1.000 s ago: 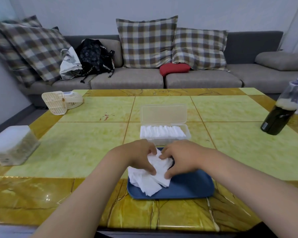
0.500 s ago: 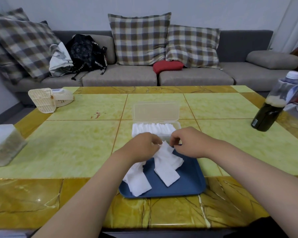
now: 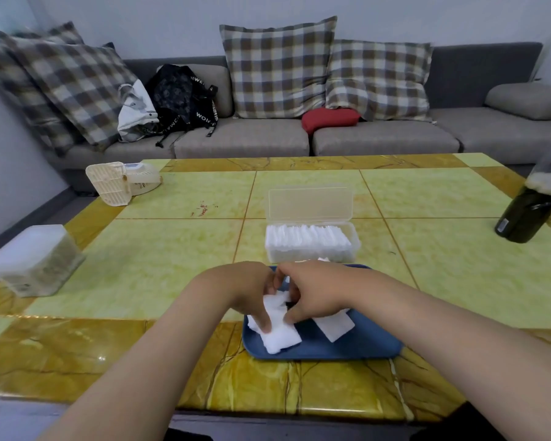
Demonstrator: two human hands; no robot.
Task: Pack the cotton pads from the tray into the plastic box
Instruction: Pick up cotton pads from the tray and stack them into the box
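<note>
Left hand (image 3: pixel 252 291) and right hand (image 3: pixel 312 294) both pinched shut on cotton pads (image 3: pixel 279 332) over tray (image 3: pixel 363 348); best squared into a neat stack before lifting toward box (image 3: pixel 312 246)

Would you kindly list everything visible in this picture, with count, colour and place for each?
Loose white cotton pads: several, white, on the tray under the hands
Blue plastic tray: one, blue, near table edge
Clear plastic box: one, lid open, packed with white pads, behind the tray
Tiled table: one, yellow-green
Dark glass bottle: one, table's right edge
Translucent lidded container: one, table's left edge
Cream plastic fan: one, far left of table
Grey sofa: one, behind the table
Checked cushions: four
Red pillow: one, on sofa
Black bag: one, on sofa
White bag: one, beside the black one
Left hand: gathering pads
Right hand: gathering pads
</note>
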